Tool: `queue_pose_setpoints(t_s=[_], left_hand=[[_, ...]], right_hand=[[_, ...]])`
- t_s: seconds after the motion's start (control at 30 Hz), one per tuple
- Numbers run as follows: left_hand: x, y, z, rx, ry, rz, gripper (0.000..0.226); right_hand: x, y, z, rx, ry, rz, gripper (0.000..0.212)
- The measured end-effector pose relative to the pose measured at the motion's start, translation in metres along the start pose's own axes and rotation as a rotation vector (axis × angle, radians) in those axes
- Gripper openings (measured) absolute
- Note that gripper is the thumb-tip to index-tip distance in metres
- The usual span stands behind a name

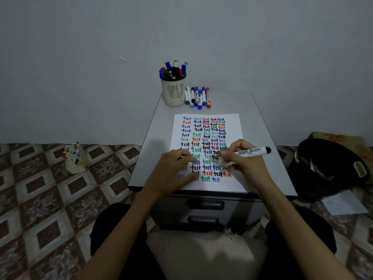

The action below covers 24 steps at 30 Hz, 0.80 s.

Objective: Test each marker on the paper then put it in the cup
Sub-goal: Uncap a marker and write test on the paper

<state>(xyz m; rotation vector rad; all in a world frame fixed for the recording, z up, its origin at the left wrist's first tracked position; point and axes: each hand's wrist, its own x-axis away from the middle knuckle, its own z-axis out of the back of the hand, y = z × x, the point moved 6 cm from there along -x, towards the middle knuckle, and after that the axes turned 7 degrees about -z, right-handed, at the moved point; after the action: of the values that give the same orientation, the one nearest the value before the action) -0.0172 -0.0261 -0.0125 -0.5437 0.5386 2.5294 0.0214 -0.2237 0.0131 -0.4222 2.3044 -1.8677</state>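
Cabinet top [157, 126]: grey, its back edge against the wall and its front edge above two drawers. Bare grey strips run down both sides of the sheet, the left one wider at the back.
Paper [235, 123]: white sheet lying lengthwise along the middle, with its near edge close to the front lip. Rows of "test" in several colours fill it, and a blank band is left at the bottom.
Black bin [327, 166]: on the floor, just beside the cabinet's right side.
Cup [173, 93]: slotted and cream, upright at the back left corner, packed with capped markers.
Loose markers [198, 97]: a tight row lying just right of the cup, between the cup and the paper's far edge.
Left hand [173, 168]: rests on the paper's lower left, fingers close together on the sheet.
Right hand [242, 164]: at the paper's right edge, fingers clamped round the marker.
Marker [252, 152]: white barrel, black end pointing right over bare top. Its tip is hidden behind the fingers.
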Motion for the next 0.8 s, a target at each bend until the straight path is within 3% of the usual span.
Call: queue_pose_setpoints(t_s=[0.23, 0.8], left_hand=[[0.0, -0.002, -0.002, 0.015, 0.007, 0.02, 0.047], [0.001, -0.002, -0.002, -0.013, 0.029, 0.015, 0.045]], right_hand=[[0.01, 0.009, 0.011, 0.285, 0.232, 0.101, 0.033], [0.007, 0.019, 0.005, 0.441, 0.207, 0.125, 0.038]])
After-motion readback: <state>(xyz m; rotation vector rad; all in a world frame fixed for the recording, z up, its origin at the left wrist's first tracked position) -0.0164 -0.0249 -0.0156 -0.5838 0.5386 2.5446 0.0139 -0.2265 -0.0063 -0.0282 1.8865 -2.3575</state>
